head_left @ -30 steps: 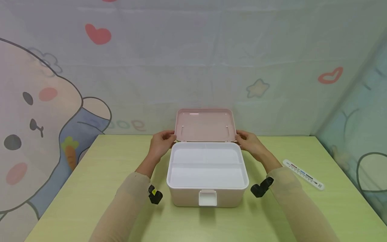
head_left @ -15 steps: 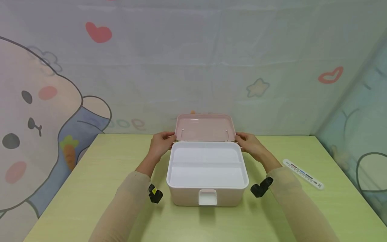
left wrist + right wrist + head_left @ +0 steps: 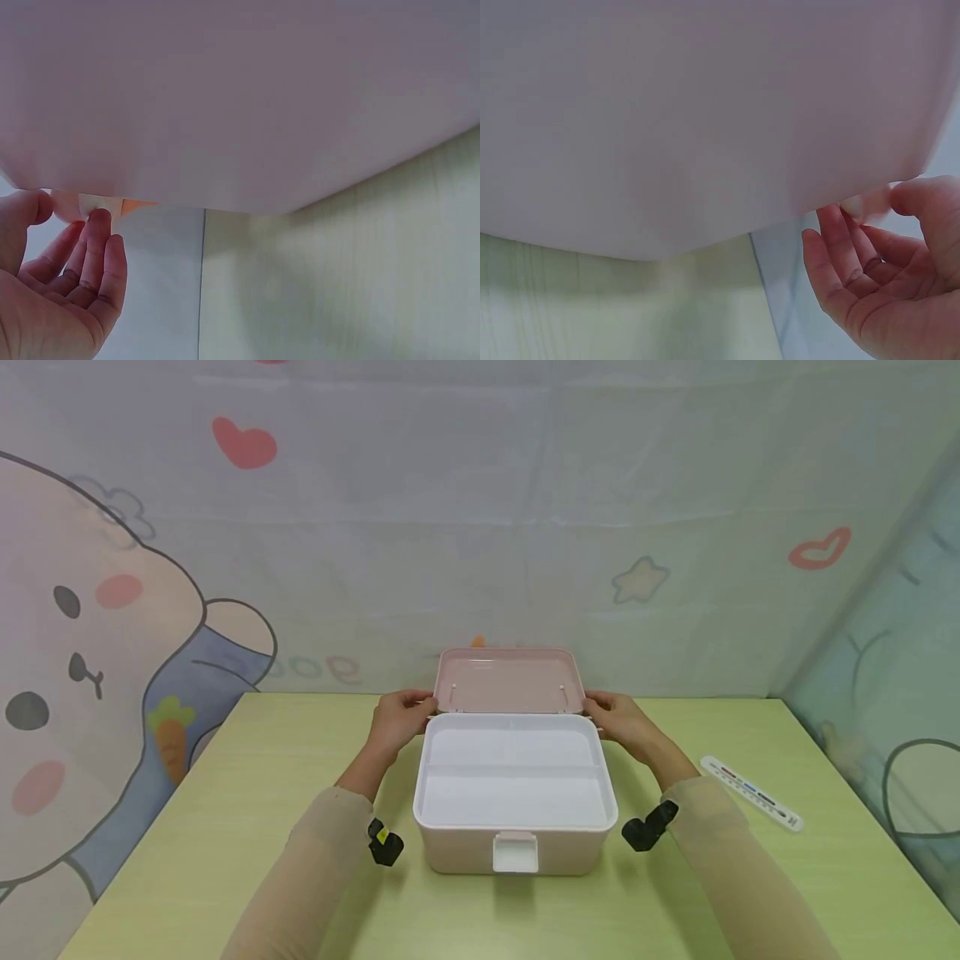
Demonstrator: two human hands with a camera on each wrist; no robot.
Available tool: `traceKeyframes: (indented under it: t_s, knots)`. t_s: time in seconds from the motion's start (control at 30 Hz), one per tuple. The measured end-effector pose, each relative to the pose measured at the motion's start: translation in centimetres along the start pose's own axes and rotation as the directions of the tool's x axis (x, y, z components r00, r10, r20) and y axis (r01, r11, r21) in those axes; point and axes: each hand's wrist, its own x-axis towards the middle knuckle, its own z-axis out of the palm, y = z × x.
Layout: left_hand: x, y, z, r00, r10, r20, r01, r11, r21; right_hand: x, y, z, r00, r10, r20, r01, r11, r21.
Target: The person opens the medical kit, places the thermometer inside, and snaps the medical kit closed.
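Note:
A pink box [image 3: 558, 852] stands in the middle of the table, its lid [image 3: 510, 681] swung up and leaning back at the rear. Inside its rim sits a white divided tray [image 3: 517, 799], with a white latch [image 3: 515, 853] on the front. My left hand [image 3: 400, 718] pinches the lid's lower left corner between thumb and fingers. At the opposite corner my right hand [image 3: 618, 718] does the same. Both wrist views are mostly filled by the box's side wall [image 3: 225, 97]; the fingertips of each hand reach behind its back edge, partly hidden.
On the right of the table [image 3: 247, 827] lies a flat white stick [image 3: 752, 792] with rounded ends and small printed marks. Behind the table hangs a cloth backdrop [image 3: 450, 510] with cartoon prints, close behind the lid. Small black cameras [image 3: 648, 827] sit on both wrists.
The lid has tipped further back, its top edge now lower in the head view. Both hands have stayed at its corners, and the box has not moved.

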Motion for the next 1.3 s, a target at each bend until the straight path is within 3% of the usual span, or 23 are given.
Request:
traceKeyframes:
  t_s: [0.57, 0.8, 1.07, 1.3]
  knots:
    - [0.0, -0.8, -0.1, 0.998, 0.018, 0.067, -0.019, 1.0, 0.022, -0.1, 1.2, -0.1, 0.999, -0.041, -0.012, 0.041, 0.999, -0.029]
    - [-0.6, -1.0, -0.8, 0.996, 0.04, 0.079, -0.05, 0.992, 0.119, -0.8, 1.5, -0.1, 0.996, -0.091, -0.006, 0.09, 0.992, -0.09]
    - [-1.6, -0.9, -2.1, 0.991, 0.128, 0.039, -0.132, 0.979, 0.154, -2.0, 1.5, -0.9, 0.971, -0.221, -0.094, 0.194, 0.952, -0.237]
    - [-3.3, -0.4, -2.3, 0.979, 0.204, 0.007, -0.203, 0.966, 0.16, -3.2, 1.3, -0.9, 0.929, -0.328, -0.174, 0.24, 0.888, -0.392]
